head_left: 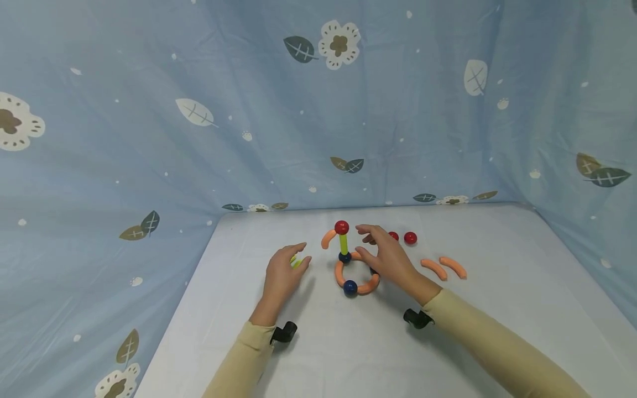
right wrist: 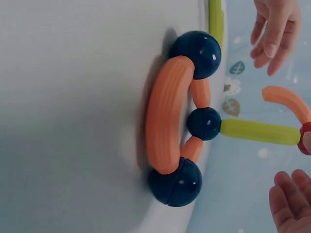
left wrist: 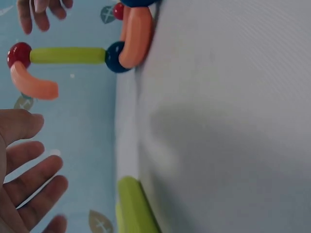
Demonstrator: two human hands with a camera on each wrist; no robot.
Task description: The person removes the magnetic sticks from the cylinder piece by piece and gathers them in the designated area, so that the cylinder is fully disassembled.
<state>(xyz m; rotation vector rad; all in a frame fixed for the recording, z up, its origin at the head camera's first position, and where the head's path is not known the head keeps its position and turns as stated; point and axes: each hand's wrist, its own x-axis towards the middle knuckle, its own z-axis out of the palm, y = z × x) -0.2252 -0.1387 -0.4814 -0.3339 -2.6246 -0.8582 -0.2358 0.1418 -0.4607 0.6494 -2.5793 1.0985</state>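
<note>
A ring of curved orange rods joined by dark blue balls lies on the table. From its far blue ball a yellow-green stick stands upright, topped by a red ball. One more curved orange rod juts from that red ball and curves downward, its other end free. My right hand is just right of the red ball, fingers spread and holding nothing. To the left of the ring, my left hand is raised with fingers apart, gripping nothing.
Yellow-green sticks lie beyond my left hand, partly hidden by it. Two loose red balls are behind my right hand. Right of it lie two curved orange rods. A patterned blue cloth hangs behind the white table.
</note>
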